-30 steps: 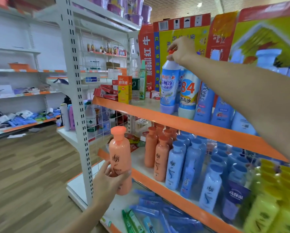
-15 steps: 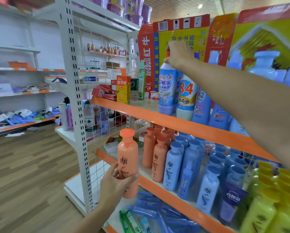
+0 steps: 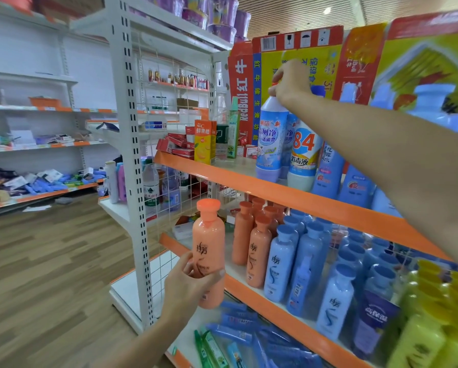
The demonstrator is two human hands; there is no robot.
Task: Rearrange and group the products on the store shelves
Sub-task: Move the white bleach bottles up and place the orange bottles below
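L hand (image 3: 189, 284): fingers and thumb wrapped round lower body of orange bottle (image 3: 209, 251), held upright in the air, out in front of the middle shelf (image 3: 275, 305) edge, not resting on anything. Cap up, label facing me.

R hand (image 3: 291, 81): arm stretched up and across to the upper shelf (image 3: 238, 179). Fingers curled over the neck/cap of the cleaner bottle (image 3: 271, 139) (white and light blue, label w/ red characters). Bottle stands upright w/ base on the shelf, at the front edge. Cap itself mostly hidden under my fingers, only a bit of red shows.

Just right of R hand's bottle: white bottle marked "84" (image 3: 303, 152), touching or nearly so; can't tell which. Further right, blue bottles (image 3: 328, 168) in a row, partly behind my forearm.

Left of R hand, same shelf: yellow-orange juice carton (image 3: 203, 143), green box (image 3: 233, 128), small red boxes (image 3: 176, 144). Behind the hand: big red and yellow cartons (image 3: 297, 49) standing on end.

Right of L hand, on middle shelf: other orange bottles (image 3: 258, 251) like mine, grouped at the left end, then pale blue bottles (image 3: 281, 261) of same shape next to them, several rows deep. Far right: yellow-green bottles (image 3: 429, 322), blurred.

Below L hand, bottom shelf: blue tubes (image 3: 238, 322) lying flat, green tubes (image 3: 212, 346) beside them.

Left past L hand: white shelf post (image 3: 132, 155), wood floor (image 3: 36, 261).
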